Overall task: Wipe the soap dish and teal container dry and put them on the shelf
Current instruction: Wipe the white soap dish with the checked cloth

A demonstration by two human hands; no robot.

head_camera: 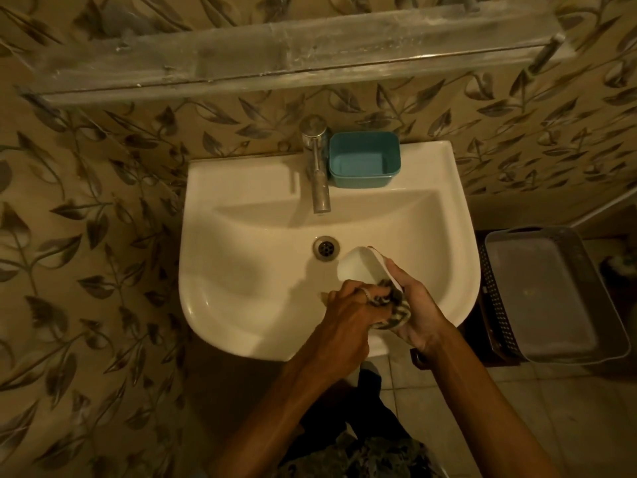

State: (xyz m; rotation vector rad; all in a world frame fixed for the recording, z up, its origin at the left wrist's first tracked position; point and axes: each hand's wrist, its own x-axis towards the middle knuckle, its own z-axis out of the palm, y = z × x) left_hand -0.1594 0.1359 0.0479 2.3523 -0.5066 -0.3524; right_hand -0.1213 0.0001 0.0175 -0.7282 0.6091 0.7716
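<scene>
Two bare hands are working over the front right part of one white ceramic basin (241, 305). The right hand (418, 310) is curling around one white oval plastic soap dish (360, 265), gripping its right side and holding it tilted above the bowl, its hollow facing left. The left hand (348, 317), wearing one ring, is bunching one striped dark-and-light cloth (396, 310) in closed fingers and pressing it against the near end of the dish. One round metal drain (326, 248) is lying in the bowl just left of the dish. One chrome tap (316, 163) is standing at the middle of the basin's back edge. One teal rectangular plastic container (363, 160), open and upright, is sitting on the back right corner of the basin, just beside the tap. One long dusty glass shelf (293, 60) is spanning the leaf-patterned wall above. One grey perforated plastic basket (551, 294) is resting on the floor to the right of the basin.
</scene>
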